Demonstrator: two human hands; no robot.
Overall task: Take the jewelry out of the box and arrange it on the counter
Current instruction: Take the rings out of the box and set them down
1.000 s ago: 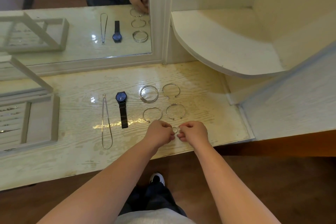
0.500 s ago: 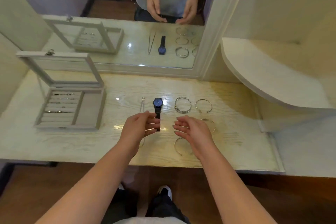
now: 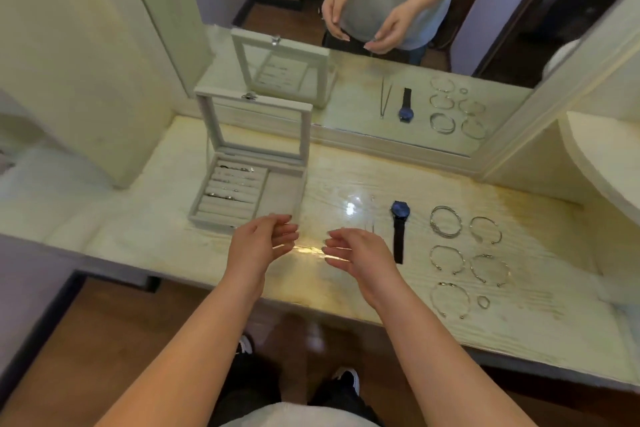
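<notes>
The jewelry box (image 3: 211, 222) sits on the left part of the desk (image 3: 346, 180), its glass-paned lid (image 3: 304, 135) standing upright at the back. Rings (image 3: 230, 197) are tucked in the padded rolls of its left compartment. Its front corner is close to the desk's front edge.

To the right, the laid-out pieces form tidy columns. A dark watch (image 3: 400, 218) lies lengthwise with its strap toward the person, and a thin necklace (image 3: 372, 215) lies just left of it, partly hidden by the right hand. Right of the watch are stacked bangles (image 3: 446, 221), four open cuff bracelets (image 3: 485, 229) and a small ring (image 3: 483, 302). The nearest cuff and the ring lie near the front edge.

The left hand (image 3: 259, 246) and the right hand (image 3: 360, 253) hover above the bare strip between box and watch. Their palms are turned toward each other, the fingers are loosely curved, and they grip nothing. The left hand's fingertips are just beside the box's front right corner.

A mirror (image 3: 450, 10) bounds the desk at the back, a wall panel (image 3: 86, 80) stands at the left, and a curved shelf (image 3: 606, 163) overhangs the right end.
</notes>
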